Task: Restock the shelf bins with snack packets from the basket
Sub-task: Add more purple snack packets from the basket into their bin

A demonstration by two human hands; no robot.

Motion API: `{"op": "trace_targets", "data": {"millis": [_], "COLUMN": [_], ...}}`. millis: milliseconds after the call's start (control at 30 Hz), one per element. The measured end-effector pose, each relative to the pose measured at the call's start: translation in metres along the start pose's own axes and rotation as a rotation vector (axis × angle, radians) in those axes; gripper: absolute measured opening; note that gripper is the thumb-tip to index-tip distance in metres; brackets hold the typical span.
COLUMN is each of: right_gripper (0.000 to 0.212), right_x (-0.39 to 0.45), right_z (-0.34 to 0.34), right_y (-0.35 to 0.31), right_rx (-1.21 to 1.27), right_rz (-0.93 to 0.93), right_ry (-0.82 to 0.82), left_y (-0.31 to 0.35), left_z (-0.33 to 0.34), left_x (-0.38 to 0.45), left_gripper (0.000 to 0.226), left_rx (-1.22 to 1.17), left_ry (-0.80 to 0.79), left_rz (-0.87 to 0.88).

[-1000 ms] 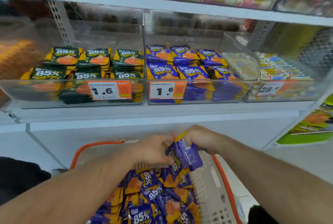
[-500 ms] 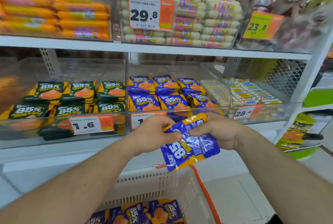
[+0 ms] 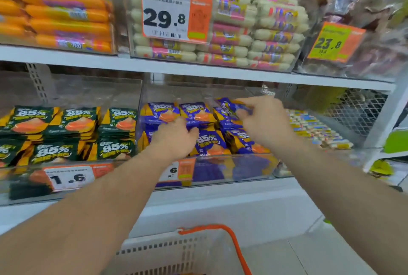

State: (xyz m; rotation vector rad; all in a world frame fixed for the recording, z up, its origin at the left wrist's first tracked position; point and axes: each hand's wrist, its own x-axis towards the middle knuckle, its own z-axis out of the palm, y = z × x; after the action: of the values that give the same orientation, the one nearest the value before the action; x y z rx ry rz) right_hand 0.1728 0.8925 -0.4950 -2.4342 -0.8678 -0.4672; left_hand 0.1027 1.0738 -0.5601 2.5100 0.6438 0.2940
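Both hands reach over the near wall of the clear middle bin (image 3: 220,171), under the upper shelf (image 3: 198,71). The bin holds purple snack packets (image 3: 209,142) in rows. The left hand (image 3: 176,135) lies curled on the packets; whether its grip is clenched I cannot tell. The right hand (image 3: 262,117) pinches one purple packet (image 3: 229,106) at far right. The basket (image 3: 176,252) sits below.
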Motion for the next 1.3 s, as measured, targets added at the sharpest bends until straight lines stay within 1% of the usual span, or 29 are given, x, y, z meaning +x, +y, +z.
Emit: {"op": "trace_targets", "data": {"millis": [67,133,200,267,333,433,500,600,667,733,833,900,967,1033,1067,1100,1133,1167,1233,1267,1300], "right_gripper": [0.030,0.030,0.034,0.034,0.028,0.023,0.018,0.013,0.019,0.019,0.021,0.023,0.023,0.027,0.028,0.029,0.028,0.026,0.022,0.021,0.021], "right_x": [0.026,0.052,0.074,0.089,0.097,0.107,0.112,0.112,0.110,0.109,0.104,0.096,0.077,0.046,0.027,0.002,-0.020,-0.040,-0.075,-0.091,-0.106], "right_z": [0.032,0.058,0.075,0.086,0.094,0.099,0.101,0.104,0.106,0.103,0.094,0.086,0.072,0.062,0.059,0.057,0.059,0.063,0.081,0.095,0.110], "right_y": [0.011,0.022,0.031,0.039,0.047,0.053,0.052,0.052,0.054,0.052,0.046,0.043,0.027,0.005,-0.007,-0.022,-0.034,-0.044,-0.058,-0.062,-0.065], "right_rx": [-0.067,-0.216,-0.353,-0.428,-0.433,-0.357,-0.329,-0.350,-0.374,-0.346,-0.250,-0.138,0.026,0.073,0.103,0.147,0.230,0.312,0.418,0.439,0.447], "right_rz": [-0.088,-0.120,-0.068,0.008,0.045,0.091,0.098,0.094,0.109,0.129,0.185,0.184,0.165,0.026,-0.092,-0.220,-0.349,-0.446,-0.519,-0.524,-0.520], "right_ry": [-0.035,-0.092,-0.178,-0.252,-0.335,-0.525,-0.593,-0.626,-0.625,-0.627,-0.570,-0.456,-0.235,0.094,0.235,0.317,0.356,0.354,0.310,0.264,0.213], "left_y": [0.001,0.002,0.002,0.001,0.000,0.000,-0.001,-0.001,-0.001,-0.001,0.001,0.001,0.003,0.003,0.001,-0.004,-0.012,-0.024,-0.050,-0.065,-0.079], "left_z": [0.001,0.000,0.001,0.002,0.002,0.004,0.006,0.006,0.005,0.005,0.004,0.001,-0.003,-0.010,-0.012,-0.011,-0.008,-0.002,0.012,0.021,0.028], "left_x": [-0.002,-0.005,-0.007,-0.008,-0.007,-0.005,-0.005,-0.005,-0.006,-0.007,-0.010,-0.013,-0.022,-0.041,-0.053,-0.067,-0.081,-0.092,-0.115,-0.124,-0.132], "left_gripper": [0.036,0.039,0.044,0.047,0.047,0.046,0.047,0.046,0.046,0.047,0.045,0.039,0.029,0.023,0.025,0.027,0.028,0.027,0.019,0.011,0.007], "left_rx": [0.078,0.116,0.142,0.165,0.162,0.148,0.160,0.178,0.173,0.179,0.192,0.118,-0.030,-0.127,-0.135,-0.123,-0.102,-0.076,-0.045,-0.044,-0.021], "left_ry": [0.097,0.176,0.181,0.161,0.151,0.150,0.138,0.132,0.132,0.143,0.173,0.226,0.325,0.431,0.450,0.421,0.368,0.294,0.112,0.007,-0.092], "left_rz": [0.019,0.058,0.085,0.097,0.090,0.084,0.083,0.084,0.090,0.109,0.158,0.234,0.385,0.560,0.631,0.670,0.688,0.679,0.586,0.522,0.457]}}
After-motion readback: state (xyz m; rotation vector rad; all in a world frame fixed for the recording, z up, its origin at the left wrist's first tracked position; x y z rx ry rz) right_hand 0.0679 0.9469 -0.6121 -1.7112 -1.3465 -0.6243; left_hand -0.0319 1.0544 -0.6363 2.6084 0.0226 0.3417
